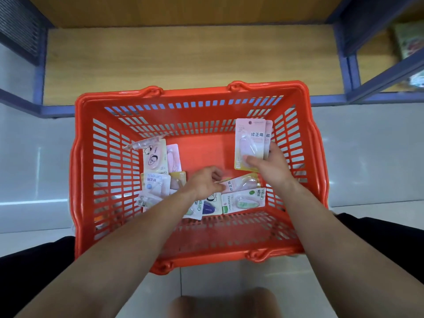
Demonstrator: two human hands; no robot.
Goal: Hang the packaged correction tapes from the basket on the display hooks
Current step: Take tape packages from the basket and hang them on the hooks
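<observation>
An orange plastic basket [87, 157] stands on the floor below me. Several packaged correction tapes lie on its bottom, among them a pink pack [241, 182], a green pack [243, 201] and a cartoon-printed pack [154, 158]. My right hand [269, 167] holds two pink packs [251, 143] upright, fanned one behind the other, above the basket's right side. My left hand [204, 182] is down in the basket with its fingers curled, pinching the left end of the lying pink pack. No display hooks are in view.
A low wooden shelf [183, 58] with a blue metal frame [348, 65] runs just behind the basket. Pale floor tiles [34, 168] lie on both sides. Some packaged goods [410, 40] sit on a neighbouring shelf at the far right.
</observation>
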